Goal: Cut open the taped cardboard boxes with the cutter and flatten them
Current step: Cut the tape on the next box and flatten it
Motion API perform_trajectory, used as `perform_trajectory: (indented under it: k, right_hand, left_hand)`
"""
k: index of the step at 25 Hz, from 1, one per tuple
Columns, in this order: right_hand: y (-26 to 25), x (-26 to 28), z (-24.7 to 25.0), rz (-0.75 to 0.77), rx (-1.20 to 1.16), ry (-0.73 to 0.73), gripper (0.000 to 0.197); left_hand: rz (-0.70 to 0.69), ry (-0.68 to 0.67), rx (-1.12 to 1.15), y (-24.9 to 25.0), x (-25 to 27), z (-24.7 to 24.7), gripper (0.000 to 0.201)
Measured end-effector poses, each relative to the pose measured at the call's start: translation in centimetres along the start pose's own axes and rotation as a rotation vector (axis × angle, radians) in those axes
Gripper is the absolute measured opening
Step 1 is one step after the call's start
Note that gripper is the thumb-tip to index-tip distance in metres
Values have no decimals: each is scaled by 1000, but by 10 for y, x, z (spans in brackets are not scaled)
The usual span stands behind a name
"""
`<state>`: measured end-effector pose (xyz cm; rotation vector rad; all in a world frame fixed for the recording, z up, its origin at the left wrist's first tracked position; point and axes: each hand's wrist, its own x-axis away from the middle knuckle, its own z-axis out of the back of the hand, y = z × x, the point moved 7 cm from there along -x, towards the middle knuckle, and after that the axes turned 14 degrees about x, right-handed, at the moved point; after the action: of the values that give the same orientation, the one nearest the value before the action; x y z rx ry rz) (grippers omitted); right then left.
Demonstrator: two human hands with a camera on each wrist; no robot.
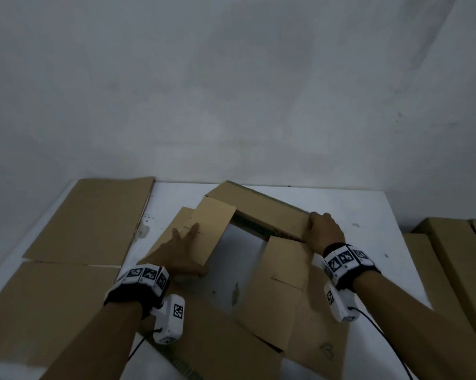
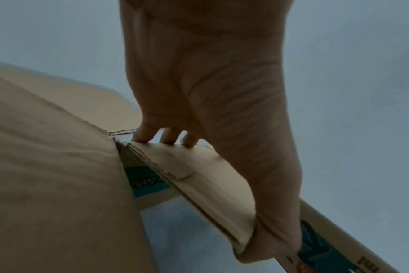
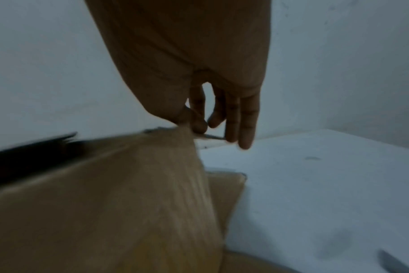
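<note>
With the opened cardboard box (image 1: pixel 258 242) at the white table's (image 1: pixel 368 215) centre, its 10 o'clock flap (image 1: pixel 204 231) pressed by the spread left hand (image 1: pixel 180 252) and its 2 o'clock corner pinched by the right hand (image 1: pixel 324 231), a spring-back or tear could be caused by uneven pressure.

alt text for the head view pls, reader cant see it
Two hands work an opened cardboard box on a white table: the left hand lies on a flap, the right hand grips the box's far right corner. Flattened cardboard lies at left, and more boxes sit at right.
</note>
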<state>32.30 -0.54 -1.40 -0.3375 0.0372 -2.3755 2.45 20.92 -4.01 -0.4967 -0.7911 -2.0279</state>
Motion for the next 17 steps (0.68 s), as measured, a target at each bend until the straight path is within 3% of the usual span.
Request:
perform_trajectory:
  k: [3, 7, 8, 10, 12, 15, 17]
  right_hand:
    - [-34, 24, 12, 199, 78, 100, 23]
    - [-71, 53, -5, 415, 63, -12, 41]
    - [-75, 55, -11, 446, 92, -32, 42]
    - [-78, 58, -22, 496, 200, -67, 44]
    - [-76, 59, -32, 503, 259, -122, 48]
    - [-76, 62, -44, 491, 297, -199, 56]
    - [-78, 63, -51, 492, 330, -214, 60]
  left_hand:
    - [-57, -60, 109, 7, 10, 14, 131]
    - [-67, -146, 828, -14, 45, 50, 106]
    - [-34, -107, 985, -30, 49, 60, 95]
    - [67, 124, 1094, -71, 52, 77, 76]
    - [159, 363, 982, -106, 54, 88, 53]
    - [209, 568, 597, -127, 51, 89, 60]
    - [177, 639, 279, -119, 38, 79, 50]
